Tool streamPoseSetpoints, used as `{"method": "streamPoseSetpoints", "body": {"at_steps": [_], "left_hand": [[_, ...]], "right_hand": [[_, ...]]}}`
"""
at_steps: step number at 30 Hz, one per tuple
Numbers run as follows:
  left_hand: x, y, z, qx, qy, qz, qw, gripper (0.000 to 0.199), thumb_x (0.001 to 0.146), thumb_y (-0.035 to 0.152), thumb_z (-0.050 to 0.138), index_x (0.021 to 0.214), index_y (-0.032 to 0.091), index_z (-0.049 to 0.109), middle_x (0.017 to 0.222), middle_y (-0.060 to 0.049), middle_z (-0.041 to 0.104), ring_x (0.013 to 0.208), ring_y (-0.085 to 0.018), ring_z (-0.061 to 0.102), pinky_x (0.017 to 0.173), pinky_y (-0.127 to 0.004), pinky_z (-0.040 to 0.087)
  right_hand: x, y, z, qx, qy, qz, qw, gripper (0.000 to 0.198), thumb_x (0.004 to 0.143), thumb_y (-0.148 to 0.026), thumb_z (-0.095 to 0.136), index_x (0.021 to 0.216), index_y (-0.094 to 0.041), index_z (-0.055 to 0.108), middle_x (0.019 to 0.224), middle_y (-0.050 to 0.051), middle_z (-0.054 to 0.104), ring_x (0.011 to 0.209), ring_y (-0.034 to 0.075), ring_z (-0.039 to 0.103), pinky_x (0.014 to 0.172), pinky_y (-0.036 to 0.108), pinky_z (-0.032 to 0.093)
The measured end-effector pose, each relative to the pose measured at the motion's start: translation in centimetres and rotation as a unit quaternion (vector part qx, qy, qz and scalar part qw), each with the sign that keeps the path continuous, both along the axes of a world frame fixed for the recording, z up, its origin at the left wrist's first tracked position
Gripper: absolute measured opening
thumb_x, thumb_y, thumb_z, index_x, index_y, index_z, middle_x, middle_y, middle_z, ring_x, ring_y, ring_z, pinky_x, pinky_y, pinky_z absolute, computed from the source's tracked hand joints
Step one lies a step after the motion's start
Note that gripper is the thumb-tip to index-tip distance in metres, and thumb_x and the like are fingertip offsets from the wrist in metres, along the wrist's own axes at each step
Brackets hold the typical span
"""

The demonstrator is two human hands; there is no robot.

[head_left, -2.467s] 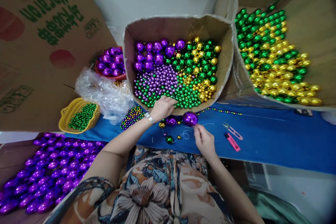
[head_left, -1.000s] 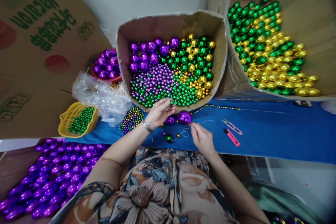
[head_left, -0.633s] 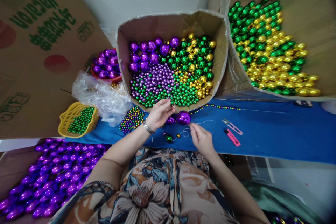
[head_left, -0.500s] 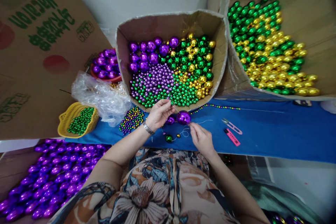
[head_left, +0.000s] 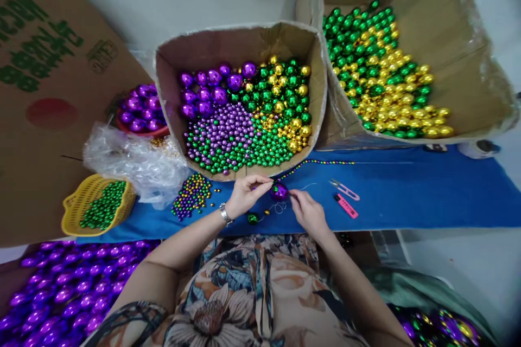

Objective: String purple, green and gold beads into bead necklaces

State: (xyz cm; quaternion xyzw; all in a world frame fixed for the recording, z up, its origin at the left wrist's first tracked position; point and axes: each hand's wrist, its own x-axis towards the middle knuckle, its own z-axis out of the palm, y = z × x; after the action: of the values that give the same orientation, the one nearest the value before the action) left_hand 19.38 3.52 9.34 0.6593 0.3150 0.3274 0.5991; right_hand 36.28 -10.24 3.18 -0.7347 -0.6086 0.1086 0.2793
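A large shiny purple bead (head_left: 279, 191) is between my two hands, just above the blue cloth. My left hand (head_left: 249, 195) is closed in a pinch at its upper left; what the fingertips hold is too small to make out. A small green spot shows on the purple bead near those fingertips, a bead or a reflection. On the other side, my right hand (head_left: 308, 210) pinches the thin string at the bead's edge. Loose white string (head_left: 279, 208) curls below, by a green bead (head_left: 253, 218) and a small gold bead (head_left: 267, 212).
A cardboard box (head_left: 240, 35) of sorted beads stands ahead, another box (head_left: 468, 92) at right. Pink snips (head_left: 345, 190) and a pink cutter (head_left: 345, 206) lie right. Left are loose small beads (head_left: 191, 195), a yellow basket (head_left: 69, 217), plastic bag (head_left: 134, 157) and red bowl (head_left: 142, 131).
The view has swung to the right. My left hand has come down closer to the large purple bead, while my right hand stays pinched beside it.
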Motion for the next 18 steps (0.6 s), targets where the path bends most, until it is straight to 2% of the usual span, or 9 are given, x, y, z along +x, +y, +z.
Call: {"method": "streamPoseSetpoints", "body": {"at_steps": [2, 5, 7, 9, 11, 12, 15, 17, 18], "left_hand": [[0.5, 0.3, 1.4, 0.024, -0.018, -0.015, 0.999, 0.016, 0.078, 0.032, 0.074, 0.084, 0.017, 0.072, 0.084, -0.004, 0.074, 0.075, -0.013, 0.067, 0.068, -0.024, 0.055], [1.7, 0.8, 3.3, 0.003, -0.053, -0.044, 0.998, 0.017, 0.078, 0.032, 0.074, 0.085, 0.016, 0.071, 0.086, -0.005, 0.074, 0.077, -0.012, 0.068, 0.071, -0.024, 0.056], [3.0, 1.6, 3.8, -0.031, -0.07, -0.083, 0.994, 0.022, 0.083, 0.038, 0.069, 0.089, 0.017, 0.071, 0.089, -0.006, 0.073, 0.077, -0.013, 0.068, 0.071, -0.026, 0.056], [4.7, 2.9, 3.6, -0.033, -0.07, -0.119, 0.99, 0.034, 0.093, 0.046, 0.052, 0.098, 0.017, 0.07, 0.095, -0.008, 0.073, 0.081, -0.015, 0.068, 0.073, -0.029, 0.056], [6.8, 4.6, 2.7, 0.043, -0.024, -0.128, 0.991, 0.044, 0.099, 0.045, 0.036, 0.108, 0.017, 0.068, 0.105, -0.011, 0.071, 0.094, -0.018, 0.066, 0.082, -0.034, 0.054], [8.0, 5.5, 2.1, 0.125, 0.028, -0.124, 0.984, 0.037, 0.097, 0.041, 0.042, 0.11, 0.017, 0.067, 0.11, -0.011, 0.069, 0.102, -0.02, 0.064, 0.089, -0.037, 0.051], [11.1, 7.6, 0.3, 0.337, 0.198, -0.123, 0.912, 0.027, 0.084, 0.024, 0.063, 0.11, 0.017, 0.067, 0.116, -0.013, 0.065, 0.113, -0.028, 0.054, 0.099, -0.045, 0.041], [12.3, 8.3, -0.6, 0.387, 0.256, -0.127, 0.877, 0.026, 0.079, 0.015, 0.065, 0.104, 0.017, 0.068, 0.111, -0.013, 0.066, 0.113, -0.03, 0.052, 0.097, -0.046, 0.04], [12.5, 8.4, -0.8, 0.386, 0.257, -0.126, 0.877, 0.025, 0.078, 0.013, 0.066, 0.102, 0.018, 0.068, 0.108, -0.012, 0.066, 0.112, -0.03, 0.052, 0.097, -0.046, 0.041]], "right_hand": [[0.3, 0.5, 1.2, 0.029, 0.018, -0.012, 0.999, 0.028, 0.098, -0.03, 0.042, 0.117, -0.02, 0.06, 0.109, 0.007, 0.069, 0.096, 0.017, 0.068, 0.083, 0.026, 0.054], [-0.1, 1.5, 2.5, 0.073, 0.055, 0.016, 0.996, 0.03, 0.098, -0.03, 0.041, 0.119, -0.021, 0.061, 0.109, 0.007, 0.07, 0.099, 0.016, 0.067, 0.088, 0.027, 0.054], [-0.4, 1.9, 2.8, 0.093, 0.088, 0.017, 0.992, 0.028, 0.099, -0.029, 0.04, 0.112, -0.021, 0.064, 0.099, 0.006, 0.072, 0.09, 0.015, 0.069, 0.084, 0.027, 0.055], [-0.4, 2.0, 2.9, 0.1, 0.139, -0.002, 0.985, 0.027, 0.099, -0.029, 0.041, 0.107, -0.021, 0.066, 0.09, 0.004, 0.072, 0.075, 0.013, 0.069, 0.075, 0.025, 0.056], [-0.3, 1.8, 2.9, 0.095, 0.183, -0.021, 0.978, 0.027, 0.098, -0.03, 0.044, 0.108, -0.02, 0.067, 0.09, 0.003, 0.071, 0.066, 0.01, 0.066, 0.069, 0.023, 0.056], [-0.2, 1.7, 2.9, 0.092, 0.195, -0.028, 0.976, 0.027, 0.098, -0.031, 0.045, 0.109, -0.02, 0.067, 0.09, 0.003, 0.071, 0.064, 0.01, 0.066, 0.067, 0.022, 0.055], [0.0, 1.5, 3.2, 0.084, 0.205, -0.042, 0.974, 0.027, 0.097, -0.033, 0.047, 0.111, -0.022, 0.068, 0.089, 0.002, 0.07, 0.066, 0.01, 0.066, 0.068, 0.023, 0.055], [0.0, 1.4, 3.4, 0.083, 0.212, -0.053, 0.972, 0.028, 0.097, -0.034, 0.047, 0.11, -0.023, 0.069, 0.09, 0.002, 0.071, 0.069, 0.011, 0.067, 0.07, 0.024, 0.055], [0.1, 1.4, 3.4, 0.083, 0.214, -0.058, 0.971, 0.028, 0.097, -0.035, 0.047, 0.109, -0.023, 0.069, 0.092, 0.002, 0.071, 0.07, 0.012, 0.067, 0.071, 0.024, 0.056]]}}
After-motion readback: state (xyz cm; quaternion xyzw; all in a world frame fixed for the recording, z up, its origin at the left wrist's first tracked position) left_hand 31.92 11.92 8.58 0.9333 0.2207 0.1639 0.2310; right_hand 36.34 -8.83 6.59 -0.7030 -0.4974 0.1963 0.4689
